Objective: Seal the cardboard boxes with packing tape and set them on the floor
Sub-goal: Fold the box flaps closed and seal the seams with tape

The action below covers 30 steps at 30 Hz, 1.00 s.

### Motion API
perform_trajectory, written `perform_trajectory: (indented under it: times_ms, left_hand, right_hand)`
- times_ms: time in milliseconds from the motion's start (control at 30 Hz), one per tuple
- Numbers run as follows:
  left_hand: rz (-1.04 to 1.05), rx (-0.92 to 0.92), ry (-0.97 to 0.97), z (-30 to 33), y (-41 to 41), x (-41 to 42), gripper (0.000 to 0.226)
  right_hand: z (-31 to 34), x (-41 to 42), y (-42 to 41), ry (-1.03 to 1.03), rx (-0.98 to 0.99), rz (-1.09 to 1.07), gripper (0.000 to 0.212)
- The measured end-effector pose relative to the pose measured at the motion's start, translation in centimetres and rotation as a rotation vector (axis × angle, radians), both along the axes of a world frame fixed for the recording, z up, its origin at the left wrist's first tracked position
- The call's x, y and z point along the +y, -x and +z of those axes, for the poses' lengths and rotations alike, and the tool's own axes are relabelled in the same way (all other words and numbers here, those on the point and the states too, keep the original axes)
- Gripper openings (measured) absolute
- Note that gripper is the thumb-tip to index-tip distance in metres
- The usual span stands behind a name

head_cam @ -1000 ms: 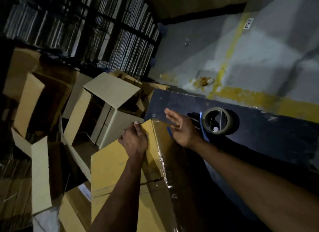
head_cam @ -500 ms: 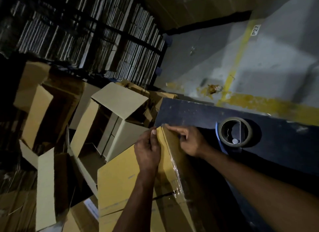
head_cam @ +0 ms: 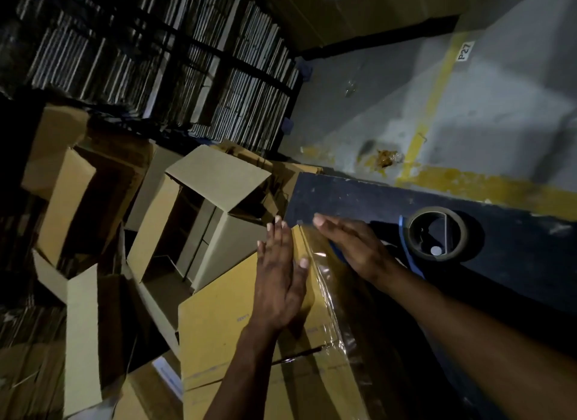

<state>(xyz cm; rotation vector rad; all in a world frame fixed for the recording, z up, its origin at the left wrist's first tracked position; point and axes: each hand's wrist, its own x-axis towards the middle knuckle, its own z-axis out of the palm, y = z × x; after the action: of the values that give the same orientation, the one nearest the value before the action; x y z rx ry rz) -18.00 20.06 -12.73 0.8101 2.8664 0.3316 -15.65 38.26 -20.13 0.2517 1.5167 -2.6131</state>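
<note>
A brown cardboard box stands at the lower centre against the dark table. A strip of clear packing tape runs along its top edge. My left hand lies flat on the box's lit face, fingers straight, beside the tape. My right hand lies flat with straight fingers on the shadowed side near the box's far corner. A roll of packing tape in a blue dispenser rests on the table, to the right of my right hand.
Several open, empty cardboard boxes crowd the floor on the left. Shelves of flat stacked cardboard fill the back left. Grey concrete floor with yellow lines lies beyond the table.
Both hands have flattened out: the left went from curled at the box's far corner to flat on the face, and the right from pinching at the corner to flat on the side.
</note>
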Motion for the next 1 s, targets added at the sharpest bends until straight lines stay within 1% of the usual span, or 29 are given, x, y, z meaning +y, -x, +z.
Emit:
perform_trajectory:
  times_ms: [67, 133, 167, 233, 300, 367, 433, 500, 533, 600, 667, 733, 800, 867, 1000]
  left_hand:
    - [-0.022, 0.008, 0.052, -0.1, 0.1, -0.2, 0.070]
    - [-0.016, 0.016, 0.063, -0.1, 0.2, -0.1, 0.070]
    - [-0.012, 0.019, 0.067, -0.2, 0.3, 0.0, 0.071]
    - [-0.008, 0.026, 0.071, -0.3, 0.2, 0.0, 0.070]
    - [-0.011, 0.034, 0.071, -0.5, 0.1, -0.1, 0.070]
    - [-0.013, 0.039, 0.074, -0.6, 0.2, -0.1, 0.070]
    - [-0.010, 0.040, 0.081, -0.6, 0.1, 0.0, 0.070]
    - [-0.010, 0.044, 0.088, -0.6, 0.0, 0.0, 0.070]
    - [-0.014, 0.047, 0.091, -0.6, 0.0, -0.1, 0.070]
    - [-0.018, 0.049, 0.094, -0.6, 0.1, -0.1, 0.069]
    - [-0.017, 0.052, 0.097, -0.7, 0.2, -0.2, 0.068]
    - [-0.033, 0.058, 0.091, -0.8, 0.1, -0.3, 0.069]
    - [-0.055, 0.068, 0.072, -1.0, 0.0, -0.3, 0.071]
    - [-0.062, 0.075, 0.068, -1.0, -0.2, -0.5, 0.072]
    - [-0.066, 0.069, 0.096, -0.8, 0.0, -0.7, 0.071]
  right_hand:
    - [1.1, -0.4, 0.8, -0.063, 0.044, 0.026, 0.055]
    - [1.1, -1.1, 1.7, -0.205, -0.005, -0.063, 0.048]
    - [0.8, -1.3, 1.9, -0.231, -0.041, -0.118, 0.042]
    - [-0.1, -1.6, 2.2, -0.165, -0.096, -0.171, 0.030]
    - [-0.3, -1.9, 2.3, -0.031, -0.152, -0.173, 0.023]
    - [-0.4, -2.5, 2.4, 0.038, -0.200, -0.214, 0.016]
    - [-0.7, -3.2, 2.0, 0.010, -0.284, -0.303, 0.009]
    - [-1.4, -3.5, 1.4, -0.068, -0.336, -0.350, 0.013]
    - [-1.4, -3.5, 0.9, -0.130, -0.306, -0.365, 0.014]
    - [-0.4, -3.0, -0.1, -0.216, -0.130, -0.418, 0.015]
    - [1.3, -2.8, -0.7, -0.225, 0.121, -0.414, 0.034]
    - [2.1, -3.5, -1.5, -0.223, 0.270, -0.258, 0.050]
    - [1.4, -4.9, -2.2, -0.361, 0.318, -0.055, 0.065]
    - [0.0, -5.7, -2.6, -0.510, 0.349, 0.043, 0.073]
    - [-0.1, -4.7, -2.3, -0.576, 0.364, 0.131, 0.067]
